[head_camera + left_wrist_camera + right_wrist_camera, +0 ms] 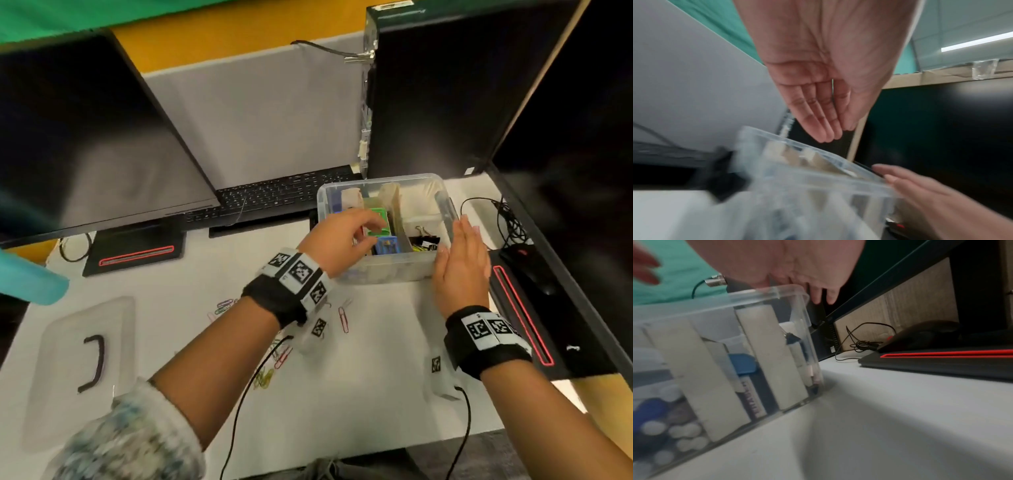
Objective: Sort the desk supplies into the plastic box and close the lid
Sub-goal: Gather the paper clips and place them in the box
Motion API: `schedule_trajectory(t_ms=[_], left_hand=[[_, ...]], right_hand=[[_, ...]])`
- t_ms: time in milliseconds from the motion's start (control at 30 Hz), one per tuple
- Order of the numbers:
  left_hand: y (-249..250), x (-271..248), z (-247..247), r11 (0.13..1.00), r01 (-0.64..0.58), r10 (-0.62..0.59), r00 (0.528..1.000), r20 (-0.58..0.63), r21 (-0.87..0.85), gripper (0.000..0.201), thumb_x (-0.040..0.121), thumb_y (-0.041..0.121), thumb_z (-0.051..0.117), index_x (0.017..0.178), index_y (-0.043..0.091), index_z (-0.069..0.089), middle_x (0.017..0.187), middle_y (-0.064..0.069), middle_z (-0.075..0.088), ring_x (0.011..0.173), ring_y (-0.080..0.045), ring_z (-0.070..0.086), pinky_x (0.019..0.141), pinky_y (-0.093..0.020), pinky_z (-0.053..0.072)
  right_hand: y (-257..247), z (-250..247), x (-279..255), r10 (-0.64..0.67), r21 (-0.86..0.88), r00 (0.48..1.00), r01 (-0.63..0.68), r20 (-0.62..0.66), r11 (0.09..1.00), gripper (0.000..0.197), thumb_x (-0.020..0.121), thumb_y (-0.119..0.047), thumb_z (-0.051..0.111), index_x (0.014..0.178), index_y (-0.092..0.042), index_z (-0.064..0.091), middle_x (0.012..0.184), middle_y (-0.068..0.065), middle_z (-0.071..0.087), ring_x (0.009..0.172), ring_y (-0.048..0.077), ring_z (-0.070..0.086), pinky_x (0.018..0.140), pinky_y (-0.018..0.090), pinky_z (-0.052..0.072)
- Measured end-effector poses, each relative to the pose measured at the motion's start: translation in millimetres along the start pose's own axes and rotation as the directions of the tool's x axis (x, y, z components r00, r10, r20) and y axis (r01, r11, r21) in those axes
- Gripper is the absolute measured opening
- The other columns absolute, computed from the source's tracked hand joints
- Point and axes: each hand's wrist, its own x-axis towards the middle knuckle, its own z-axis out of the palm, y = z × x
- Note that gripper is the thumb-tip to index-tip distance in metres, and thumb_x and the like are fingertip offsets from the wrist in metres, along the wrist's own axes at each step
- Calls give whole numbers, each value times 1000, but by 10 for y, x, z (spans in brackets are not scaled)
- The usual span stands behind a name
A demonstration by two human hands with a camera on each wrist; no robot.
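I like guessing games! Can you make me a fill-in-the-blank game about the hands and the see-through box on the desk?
1. The right hand rests flat against the ____ side of the plastic box.
2. The lid lies on the desk, so the box is ____.
3. Loose paper clips lie on the ____, not in the box.
4. The left hand reaches ____ the box.

Missing words: right; open; desk; into

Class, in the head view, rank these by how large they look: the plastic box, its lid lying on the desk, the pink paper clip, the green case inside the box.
1-2. Plastic box and lid: too alike, and the lid lies nearer the camera.
3. Green case, partly hidden by the left hand.
4. Pink paper clip.
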Motion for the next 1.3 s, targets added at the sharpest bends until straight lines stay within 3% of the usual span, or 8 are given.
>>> schedule_trajectory(t_ms=[167,333,533,733,900,1000,1167,1300], left_hand=[[-1002,-937,-235,944,321,-316,946,-69,82,24,93,20,54,116,26,60,115,7,61,90,-7,59,81,-24,50],[-1844,-1991,-357,716,648,-659,750,-55,262,31,92,19,54,123,17,56,122,-6,55,103,-23,59,88,-31,46],[-2207,-2967,-329,565,803,-819,574,13,190,49,88,23,62,133,15,46,125,-5,48,87,-16,62,86,-31,49],[-2197,-2902,-78,565,819,-822,569,-14,95,56,89,20,59,140,12,37,136,-10,34,108,-24,57,95,-33,49],[-2104,-2435,126,725,688,-688,726,-10,-34,53,89,18,58,139,11,42,127,-9,42,106,-22,56,97,-27,46],[-2077,-2191,101,762,635,-644,764,-44,-126,50,90,15,57,138,17,44,126,-5,43,102,-21,60,94,-33,51],[-2261,-2119,-36,671,739,-738,673,-40,63,60,90,12,47,145,17,26,140,-6,28,120,-26,47,99,-38,46],[-2188,-2055,47,709,698,-705,706,66,100,66,84,4,47,144,25,27,137,-3,26,121,-23,38,93,-35,46]], right_hand=[[-575,-15,-327,-316,36,948,317,-25,948,49,89,-28,40,134,-10,40,145,13,37,132,31,31,111,46,24],[-966,404,-788,-566,222,803,527,185,820,35,87,-19,46,118,-7,55,122,11,53,113,25,45,97,36,40],[-919,973,-1018,-208,-37,857,254,472,966,56,90,-34,50,134,0,42,143,22,35,133,35,29,112,44,29],[-1240,1238,-1248,-111,-61,801,181,589,982,75,95,-43,41,148,2,12,156,22,5,145,34,4,119,40,8],[-1438,1283,-1304,-205,128,749,160,630,979,76,92,-43,50,149,-7,15,158,10,9,146,22,7,118,38,17],[-1416,1163,-1269,-214,70,766,217,606,974,106,74,-68,57,149,-5,15,157,13,9,145,28,9,119,39,14],[-1348,1077,-1330,17,-192,664,191,747,963,152,36,-100,24,145,-4,-21,152,21,-25,141,37,-21,116,45,-6],[-1501,1189,-1469,-100,-77,594,265,798,961,141,50,-94,31,145,-6,-23,153,14,-28,141,30,-25,115,42,-12]])
